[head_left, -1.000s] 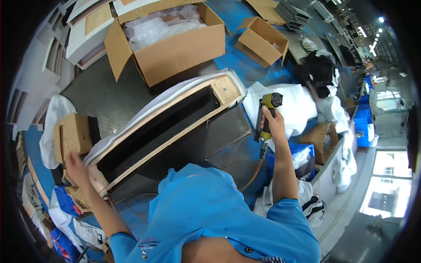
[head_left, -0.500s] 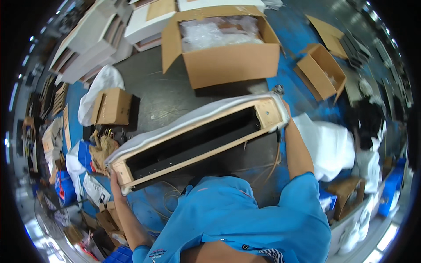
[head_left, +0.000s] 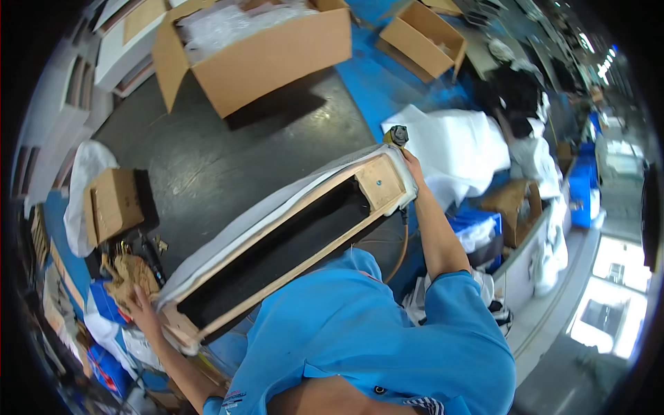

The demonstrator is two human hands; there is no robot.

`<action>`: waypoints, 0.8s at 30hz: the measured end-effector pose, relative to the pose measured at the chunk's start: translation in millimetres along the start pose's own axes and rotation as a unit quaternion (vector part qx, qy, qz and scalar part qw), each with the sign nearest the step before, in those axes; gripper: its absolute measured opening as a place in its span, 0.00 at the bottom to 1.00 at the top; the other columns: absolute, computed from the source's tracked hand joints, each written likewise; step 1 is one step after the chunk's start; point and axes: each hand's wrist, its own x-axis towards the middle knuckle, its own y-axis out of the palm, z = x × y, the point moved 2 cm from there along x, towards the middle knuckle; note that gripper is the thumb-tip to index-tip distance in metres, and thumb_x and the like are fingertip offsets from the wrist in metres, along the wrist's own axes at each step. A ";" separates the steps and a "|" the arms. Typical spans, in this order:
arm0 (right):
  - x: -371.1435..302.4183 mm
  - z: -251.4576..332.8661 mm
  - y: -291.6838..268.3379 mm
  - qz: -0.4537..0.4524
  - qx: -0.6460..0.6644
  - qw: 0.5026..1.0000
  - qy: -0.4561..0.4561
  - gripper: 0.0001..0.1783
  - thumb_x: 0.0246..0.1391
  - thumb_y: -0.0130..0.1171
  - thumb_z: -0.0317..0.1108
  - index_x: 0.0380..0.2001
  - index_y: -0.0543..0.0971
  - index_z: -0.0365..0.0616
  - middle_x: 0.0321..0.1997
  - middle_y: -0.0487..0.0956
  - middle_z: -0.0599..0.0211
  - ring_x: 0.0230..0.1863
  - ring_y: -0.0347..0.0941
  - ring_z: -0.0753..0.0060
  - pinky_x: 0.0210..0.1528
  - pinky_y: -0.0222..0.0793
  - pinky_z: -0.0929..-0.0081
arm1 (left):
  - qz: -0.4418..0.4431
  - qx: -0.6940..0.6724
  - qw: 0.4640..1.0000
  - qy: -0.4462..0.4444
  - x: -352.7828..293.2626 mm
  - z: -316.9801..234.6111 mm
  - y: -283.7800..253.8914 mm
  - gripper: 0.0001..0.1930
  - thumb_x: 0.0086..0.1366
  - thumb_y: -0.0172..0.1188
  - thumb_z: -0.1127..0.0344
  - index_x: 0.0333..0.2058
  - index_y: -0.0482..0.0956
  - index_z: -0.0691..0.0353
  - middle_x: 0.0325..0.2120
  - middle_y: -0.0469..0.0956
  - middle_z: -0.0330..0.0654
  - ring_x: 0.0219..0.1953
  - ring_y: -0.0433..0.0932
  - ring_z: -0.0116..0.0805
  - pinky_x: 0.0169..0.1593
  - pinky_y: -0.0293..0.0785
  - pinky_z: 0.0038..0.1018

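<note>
A long, narrow wooden frame (head_left: 277, 271), with pale fabric wrapped along its far side and dark lining inside, tilts across the front of the table. My right hand (head_left: 413, 168) grips its right end, most of the fingers hidden behind it. Just beyond that hand is a black-and-yellow tool (head_left: 397, 136); a brown hose (head_left: 401, 250) hangs below the frame end. Beside the frame's left end, my left hand (head_left: 142, 312) has its fingers apart, close to a crumpled brown bag (head_left: 130, 275). Whether its fingertips touch the bag I cannot tell.
A large open carton (head_left: 277, 72) with bubble wrap stands at the back of the dark table (head_left: 207, 149). A small carton (head_left: 113, 205) sits at the left. White sheeting (head_left: 456, 153) lies to the right, near another open carton (head_left: 422, 41). White panels (head_left: 128, 52) are stacked far left.
My left hand has let go of the frame's left end and moved left to the brown bag. The right hand keeps its hold. The view has turned rightward.
</note>
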 end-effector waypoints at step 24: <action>-54.3 93.7 -9.5 0.179 -0.124 0.974 -0.060 0.50 0.55 0.72 0.48 0.73 0.63 0.34 0.63 0.78 0.45 0.63 0.76 0.57 0.66 0.68 0.65 | 0.321 -0.040 0.863 0.389 -130.0 -483.8 402.0 0.08 0.66 0.64 0.67 0.39 0.88 0.60 0.34 0.82 0.47 0.38 0.83 0.53 0.43 0.78 0.42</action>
